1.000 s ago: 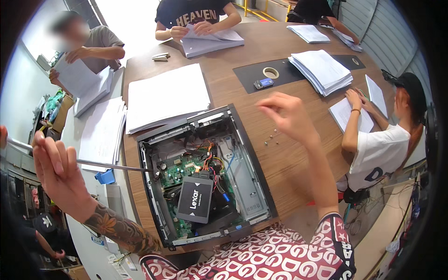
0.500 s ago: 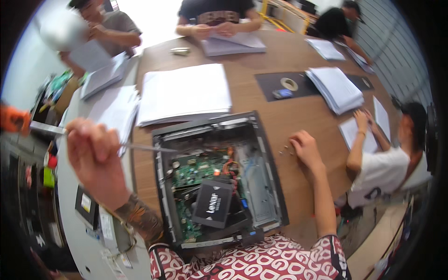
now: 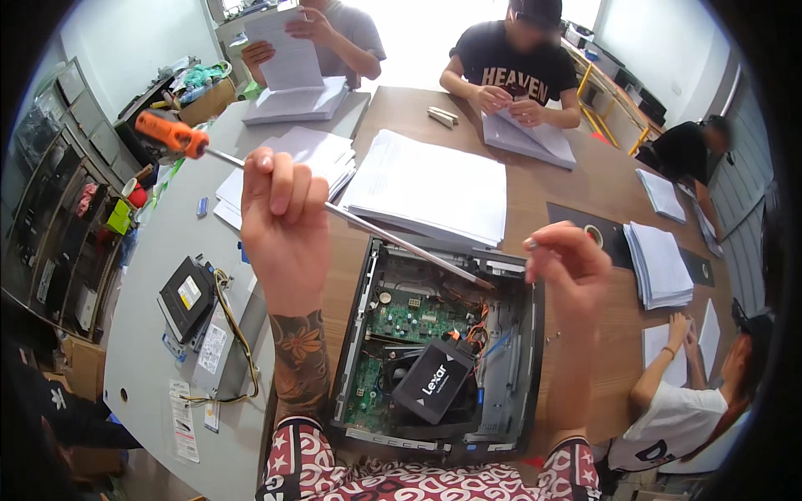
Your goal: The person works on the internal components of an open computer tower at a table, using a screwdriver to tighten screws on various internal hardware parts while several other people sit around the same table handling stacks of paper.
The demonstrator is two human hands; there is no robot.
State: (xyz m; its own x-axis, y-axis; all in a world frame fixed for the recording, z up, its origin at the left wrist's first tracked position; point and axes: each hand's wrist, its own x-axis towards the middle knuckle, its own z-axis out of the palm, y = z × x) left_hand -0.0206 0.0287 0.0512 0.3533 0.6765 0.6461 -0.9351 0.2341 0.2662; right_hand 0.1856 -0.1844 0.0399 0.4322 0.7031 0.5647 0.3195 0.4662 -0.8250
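My left hand (image 3: 288, 221) is closed around the thin shaft of a long screwdriver (image 3: 171, 135). Its orange handle points away to the upper left, and the tip hangs over the far right corner of an opened computer case (image 3: 537, 334). My right hand (image 3: 576, 269), raised over the case's right side, pinches a tiny metal screw (image 3: 532, 245) between thumb and finger. Inside the case are a green circuit board (image 3: 409, 320), coloured wires (image 3: 478, 327) and a flat black solid-state drive (image 3: 433, 381) lying tilted on top. Small loose screws (image 3: 551, 337) lie on the table to the right.
At left sit a metal power supply (image 3: 219, 361) with cables and a black optical drive (image 3: 188, 294). Paper stacks (image 3: 430, 184) lie beyond the case, others (image 3: 656, 263) at right. A roll of tape (image 3: 594, 235) rests on a dark mat. Several people handle papers around the table.
My right hand has lifted off the table beside the loose screws and now holds one up. The screwdriver has moved with my left hand, its tip now farther right over the case. The view has shifted.
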